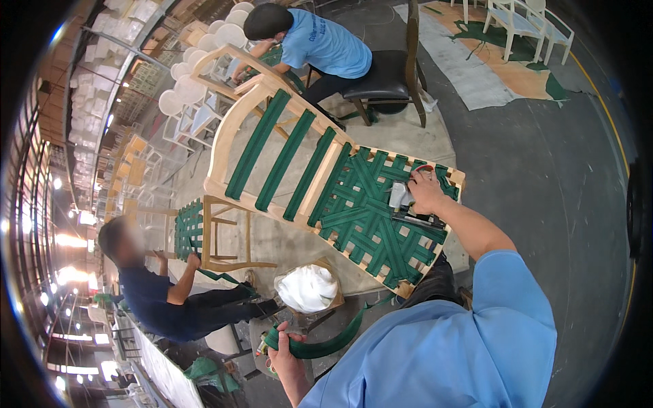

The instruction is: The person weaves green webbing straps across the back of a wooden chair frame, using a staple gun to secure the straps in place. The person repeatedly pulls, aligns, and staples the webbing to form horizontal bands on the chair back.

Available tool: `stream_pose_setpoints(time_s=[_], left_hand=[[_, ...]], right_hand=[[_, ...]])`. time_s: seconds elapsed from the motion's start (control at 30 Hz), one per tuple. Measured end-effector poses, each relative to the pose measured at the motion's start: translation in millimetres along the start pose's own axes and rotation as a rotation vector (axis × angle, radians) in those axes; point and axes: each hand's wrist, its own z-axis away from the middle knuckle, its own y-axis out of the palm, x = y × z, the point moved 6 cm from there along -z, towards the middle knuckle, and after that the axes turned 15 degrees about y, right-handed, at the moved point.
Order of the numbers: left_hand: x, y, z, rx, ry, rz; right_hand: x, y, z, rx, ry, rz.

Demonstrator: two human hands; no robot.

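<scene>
A wooden chair frame (216, 146) lies in front of me, its seat woven with green webbing (371, 204). My left hand (288, 357) is closed round a long loose strip of green webbing (333, 345), which trails up toward the seat's near edge. Over the far right of the seat, the fingers of my right hand (425, 192) are curled at a red-handled tool (423, 168), mostly hidden by the hand. Just beside that hand, a silver and black staple gun (400, 197) rests on the webbing. Green straps also cross the chair's back.
A person in blue (326, 47) sits bent over work at the far side, by a dark padded chair (388, 75). At left, another person (156, 292) handles a second webbed chair (204, 231). A box with a white bag (306, 289) stands below my chair frame.
</scene>
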Motion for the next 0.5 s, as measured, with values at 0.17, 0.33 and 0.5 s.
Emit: stream_pose_setpoints(time_s=[0.17, 0.33, 0.5], left_hand=[[5.5, 4.4, 7.1, -0.041, 0.028, 0.037], [16.7, 8.1, 13.7, -0.121, -0.003, 0.075], [25.2, 20.3, 4.5, -0.065, 0.009, 0.137]], right_hand=[[2.2, 1.3, 0.7, 0.037, 0.137, -0.039], [-4.3, -3.7, -3.3, 0.168, 0.237, -0.069], [-11.0, -10.1, -1.6, 0.113, 0.196, -0.123]])
